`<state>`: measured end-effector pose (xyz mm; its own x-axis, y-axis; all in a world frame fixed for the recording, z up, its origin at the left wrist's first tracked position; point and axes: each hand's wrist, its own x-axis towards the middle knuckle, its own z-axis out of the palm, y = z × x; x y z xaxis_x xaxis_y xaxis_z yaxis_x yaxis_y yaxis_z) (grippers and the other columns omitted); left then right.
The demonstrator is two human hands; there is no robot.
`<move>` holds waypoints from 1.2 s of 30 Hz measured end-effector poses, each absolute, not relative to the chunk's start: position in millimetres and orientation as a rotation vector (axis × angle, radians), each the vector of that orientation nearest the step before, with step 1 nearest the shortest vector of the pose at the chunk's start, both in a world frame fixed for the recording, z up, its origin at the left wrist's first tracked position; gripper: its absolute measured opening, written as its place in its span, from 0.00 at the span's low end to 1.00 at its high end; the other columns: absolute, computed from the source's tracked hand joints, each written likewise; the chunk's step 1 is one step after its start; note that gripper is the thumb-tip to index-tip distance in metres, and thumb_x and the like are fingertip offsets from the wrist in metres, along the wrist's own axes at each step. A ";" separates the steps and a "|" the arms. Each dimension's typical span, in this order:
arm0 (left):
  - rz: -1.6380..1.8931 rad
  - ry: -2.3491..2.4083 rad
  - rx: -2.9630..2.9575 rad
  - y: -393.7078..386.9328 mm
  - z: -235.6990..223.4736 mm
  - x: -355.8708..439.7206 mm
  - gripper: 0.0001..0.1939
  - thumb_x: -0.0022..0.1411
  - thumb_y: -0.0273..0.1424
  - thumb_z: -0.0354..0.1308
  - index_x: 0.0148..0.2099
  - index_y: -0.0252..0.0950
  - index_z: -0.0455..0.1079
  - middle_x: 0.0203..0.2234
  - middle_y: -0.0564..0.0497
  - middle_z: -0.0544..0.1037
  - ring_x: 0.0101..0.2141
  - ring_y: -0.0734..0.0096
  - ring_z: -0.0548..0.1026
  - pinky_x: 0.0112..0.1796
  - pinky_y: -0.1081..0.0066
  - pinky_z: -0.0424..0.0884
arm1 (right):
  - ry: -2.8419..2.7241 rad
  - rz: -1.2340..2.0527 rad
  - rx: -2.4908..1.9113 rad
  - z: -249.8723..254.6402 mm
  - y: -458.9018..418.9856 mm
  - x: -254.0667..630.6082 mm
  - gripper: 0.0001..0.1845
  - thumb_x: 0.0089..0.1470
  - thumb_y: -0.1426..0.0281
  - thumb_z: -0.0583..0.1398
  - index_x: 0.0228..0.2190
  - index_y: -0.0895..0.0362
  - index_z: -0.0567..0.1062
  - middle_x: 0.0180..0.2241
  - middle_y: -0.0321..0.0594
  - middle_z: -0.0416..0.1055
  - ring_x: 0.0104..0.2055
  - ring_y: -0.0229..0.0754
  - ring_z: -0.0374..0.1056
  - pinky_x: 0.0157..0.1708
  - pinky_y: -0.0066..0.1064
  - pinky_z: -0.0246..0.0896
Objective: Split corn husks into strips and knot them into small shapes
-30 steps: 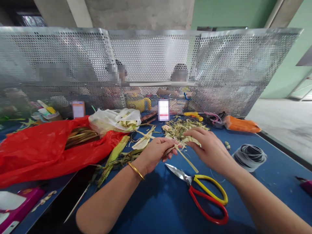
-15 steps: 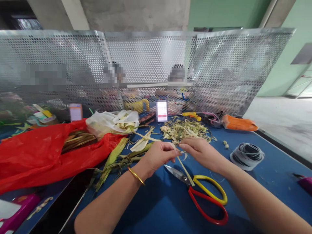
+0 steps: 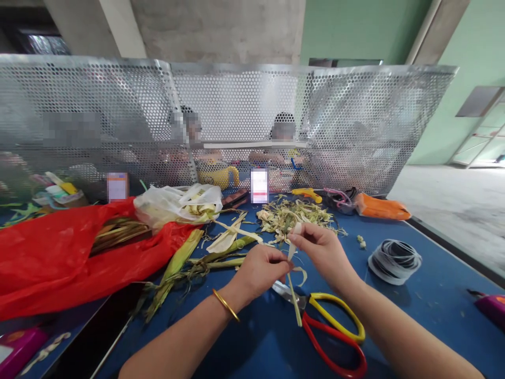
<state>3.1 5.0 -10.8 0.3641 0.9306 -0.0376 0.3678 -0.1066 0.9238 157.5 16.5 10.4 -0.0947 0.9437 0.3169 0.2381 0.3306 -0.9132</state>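
Note:
A narrow pale strip of corn husk [image 3: 292, 252] is stretched between my hands over the blue table. My left hand [image 3: 263, 269], with a gold bangle on the wrist, pinches its lower part; a thin stem-like end [image 3: 295, 305] hangs below the fingers. Higher up and to the right, my right hand [image 3: 321, 246] pinches the top of the strip between thumb and fingers. A curled sliver [image 3: 302, 276] dangles beside it. Underneath lie scissors [image 3: 335, 337] with one red and one yellow handle, their blades partly hidden by my left hand and the stem.
Behind my hands is a heap of husk flowers [image 3: 294, 213]. Leaves and husks [image 3: 177, 263] lie left, by a red bag [image 3: 79, 263] and a white plastic bag [image 3: 177, 202]. A ribbon roll [image 3: 394, 261] sits right. A perforated metal screen [image 3: 236, 100] borders the back, people beyond it.
My right hand has risen and turned, drawing the strip's top end upward from my left hand. My left hand has shifted slightly lower, and the view has tilted a little.

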 end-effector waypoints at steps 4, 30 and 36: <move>0.809 1.234 1.614 9.3 -9.6 0.2 0.12 0.52 0.33 0.55 0.20 0.34 0.73 0.12 0.55 0.68 0.16 0.78 0.61 0.20 0.76 0.55 | -1.617 0.759 -1.106 20.0 13.4 165.4 0.11 0.50 0.65 0.60 0.21 0.57 0.69 0.23 0.34 0.67 0.25 0.35 0.60 0.26 0.26 0.55; 1.032 0.753 0.722 9.1 4.0 -1.1 0.12 0.46 0.32 0.67 0.34 0.30 0.76 0.28 0.47 0.77 0.27 0.74 0.74 0.32 0.75 0.70 | -2.227 -0.705 -0.841 4.2 -4.8 155.7 0.13 0.60 0.77 0.53 0.39 0.53 0.75 0.35 0.37 0.77 0.39 0.41 0.68 0.52 0.41 0.49; 1.089 0.770 0.693 8.6 2.5 -0.3 0.13 0.42 0.30 0.69 0.33 0.29 0.76 0.28 0.47 0.77 0.27 0.76 0.73 0.30 0.76 0.69 | -2.316 -0.773 -0.717 7.0 -4.7 153.3 0.12 0.60 0.76 0.54 0.40 0.54 0.74 0.37 0.39 0.76 0.42 0.41 0.68 0.54 0.42 0.51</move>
<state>-0.3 8.6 2.5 0.2660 0.9431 -0.1995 -0.5027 0.3123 0.8061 153.3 -4.7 7.0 -0.6821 0.2981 0.6677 0.6395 0.6860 0.3470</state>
